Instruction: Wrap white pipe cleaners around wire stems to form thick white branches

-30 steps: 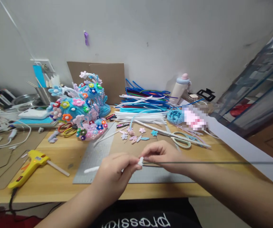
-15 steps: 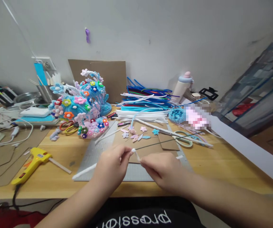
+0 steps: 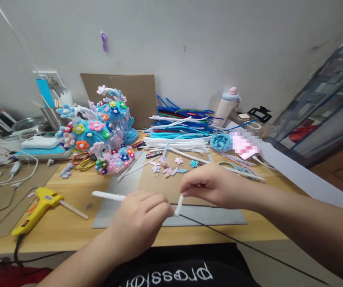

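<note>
My left hand (image 3: 143,217) is closed around a dark thin wire (image 3: 219,232), which runs out to the lower right. From the other side of that fist sticks a fuzzy white wrapped length (image 3: 108,195). A white pipe cleaner (image 3: 179,205) rises from the wire beside my left fingertips. Its upper end is pinched between the thumb and fingers of my right hand (image 3: 211,185). Beneath both hands lie a grey cutting mat (image 3: 111,217) and a piece of cardboard (image 3: 150,189). Small pipe-cleaner petals and flowers (image 3: 168,172) are scattered on the cardboard.
A yellow glue gun (image 3: 38,209) lies at left. Behind it stands a blue, flower-covered pipe-cleaner piece (image 3: 99,135). Pipe cleaners (image 3: 183,123) are piled at the back, near a bottle (image 3: 228,105). Scissors (image 3: 84,161), a lit phone (image 3: 244,145) and a white sheet (image 3: 302,175) are also here.
The wire has swung from pointing up and right to pointing down and right. My right hand has risen with the pipe cleaner's end; my left hand has rolled over, knuckles up.
</note>
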### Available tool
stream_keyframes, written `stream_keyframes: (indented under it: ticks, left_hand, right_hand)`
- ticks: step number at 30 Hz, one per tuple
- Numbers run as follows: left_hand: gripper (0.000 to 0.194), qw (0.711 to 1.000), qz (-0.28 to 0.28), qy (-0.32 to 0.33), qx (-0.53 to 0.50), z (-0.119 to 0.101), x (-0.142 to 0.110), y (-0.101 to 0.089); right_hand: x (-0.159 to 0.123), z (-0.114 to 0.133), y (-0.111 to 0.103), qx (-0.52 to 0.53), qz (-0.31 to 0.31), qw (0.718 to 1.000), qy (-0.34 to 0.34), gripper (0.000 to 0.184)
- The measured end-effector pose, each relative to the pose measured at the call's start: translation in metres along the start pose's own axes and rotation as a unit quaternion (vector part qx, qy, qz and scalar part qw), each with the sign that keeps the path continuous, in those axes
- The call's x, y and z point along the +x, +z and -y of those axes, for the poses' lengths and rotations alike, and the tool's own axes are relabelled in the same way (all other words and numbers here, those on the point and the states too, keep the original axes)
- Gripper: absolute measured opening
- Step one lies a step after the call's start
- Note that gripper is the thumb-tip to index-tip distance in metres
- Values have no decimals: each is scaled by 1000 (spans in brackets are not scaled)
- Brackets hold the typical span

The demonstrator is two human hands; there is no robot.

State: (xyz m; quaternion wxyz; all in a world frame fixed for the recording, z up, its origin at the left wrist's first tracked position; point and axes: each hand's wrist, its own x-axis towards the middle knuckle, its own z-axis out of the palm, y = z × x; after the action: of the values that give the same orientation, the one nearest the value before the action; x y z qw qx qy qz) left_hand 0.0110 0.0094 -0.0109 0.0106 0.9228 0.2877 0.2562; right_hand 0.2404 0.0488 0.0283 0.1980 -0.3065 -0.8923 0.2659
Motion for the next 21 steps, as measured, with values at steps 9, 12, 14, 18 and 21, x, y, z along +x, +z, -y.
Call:
stream_keyframes:
  ticks: [9, 12, 14, 18, 21]
  left_hand:
    - [11, 975, -102, -151, -124, -1, 5, 6]
    - [12, 978, -99, -172, -60, 3, 4, 12]
    - [16, 985, -73, -156, 14, 6, 3, 16]
    - [17, 991, -7, -44, 125, 9, 1, 15]
    - [19, 991, 36, 51, 115, 11, -1, 10]
  right_hand:
    - [-12, -3, 45, 11, -16, 998, 52, 19]
    - [-21, 11, 58, -129, -37, 991, -9, 21]
    - [-25, 20, 59, -209, -38, 976, -50, 21]
    - [-24, 26, 45, -240, -54, 967, -71, 20]
    - [-17, 18, 28, -178, -74, 981, -25, 19]
